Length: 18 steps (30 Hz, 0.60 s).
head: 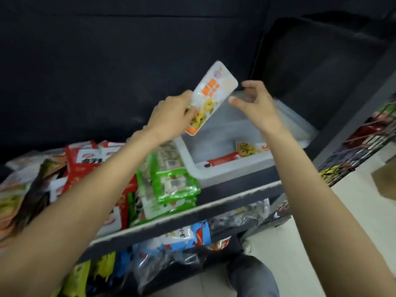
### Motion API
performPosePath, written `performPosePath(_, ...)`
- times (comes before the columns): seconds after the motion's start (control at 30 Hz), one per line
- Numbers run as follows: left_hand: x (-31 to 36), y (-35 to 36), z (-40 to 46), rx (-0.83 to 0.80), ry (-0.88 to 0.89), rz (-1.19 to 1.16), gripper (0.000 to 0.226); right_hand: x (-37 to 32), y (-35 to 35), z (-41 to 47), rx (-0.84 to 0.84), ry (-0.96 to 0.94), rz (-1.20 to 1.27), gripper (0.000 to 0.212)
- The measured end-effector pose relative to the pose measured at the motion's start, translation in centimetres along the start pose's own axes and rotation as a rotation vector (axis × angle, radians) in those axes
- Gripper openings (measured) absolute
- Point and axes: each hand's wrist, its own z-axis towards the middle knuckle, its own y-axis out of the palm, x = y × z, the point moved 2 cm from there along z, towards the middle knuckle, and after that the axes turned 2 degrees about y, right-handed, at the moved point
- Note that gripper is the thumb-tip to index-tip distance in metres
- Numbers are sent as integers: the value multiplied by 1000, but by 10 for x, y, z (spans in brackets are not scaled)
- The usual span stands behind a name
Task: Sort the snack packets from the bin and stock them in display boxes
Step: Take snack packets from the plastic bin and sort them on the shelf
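At the bottom of the view, under the shelf edge (188, 217), loose snack bags in clear, blue and yellow wrap lie heaped on a lower level, too jumbled to count. On the shelf itself, to the left, sits a pile of red and white packets (94, 168) and beside it a stack of green packets (175, 183); the number in each is unclear. Just right of the green stack stands a translucent white bin (227, 170), holding what looks like two packets, one red-edged (222, 161) and one with orange and yellow print (250, 148).

Above the bin, two bare forearms reach forward. The left hand (171, 112) pinches the lower edge of one orange-and-white packet (211, 97), held tilted in the air. The right hand (255, 101) is close beside it with fingers loosely curled, holding nothing and not touching the packet.

This appears to be the sorting step: one packet lifted from the bin for checking. The next move probably calls for matching its print to the right pile or display box, and steadying it with the free hand. No display box is clearly identifiable. Behind everything is a dark wall.
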Motion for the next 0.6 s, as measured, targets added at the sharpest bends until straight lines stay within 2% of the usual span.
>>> performPosePath(0.07, -14, -19, -45, 112, -139, -423, 15, -16, 21, -33, -94, 39, 124, 39)
performPosePath(0.1, -18, -26, -68, 166, -192, -552, 11, -24, 34, -50, -165, 37, 186, 34)
performPosePath(0.17, -25, -37, -113, 248, -298, -705, 9, -42, 65, -89, -314, 39, 290, 32)
performPosePath(0.23, -36, -45, -153, 315, -376, -750, 12, -55, 97, -126, -418, 35, 295, 37)
performPosePath(0.4, -84, -75, -228, 436, -521, -499, 32, -70, 181, -180, -560, 77, 281, 40)
performPosePath(0.47, -101, -90, -249, 461, -531, -242, 44, -79, 215, -187, -591, 98, 269, 39)
performPosePath(0.53, -116, -101, -267, 422, -498, 71, 46, -92, 245, -192, -615, 109, 237, 36)
performPosePath(0.6, -127, -104, -279, 322, -430, 243, 39, -104, 271, -195, -660, 151, 250, 33)
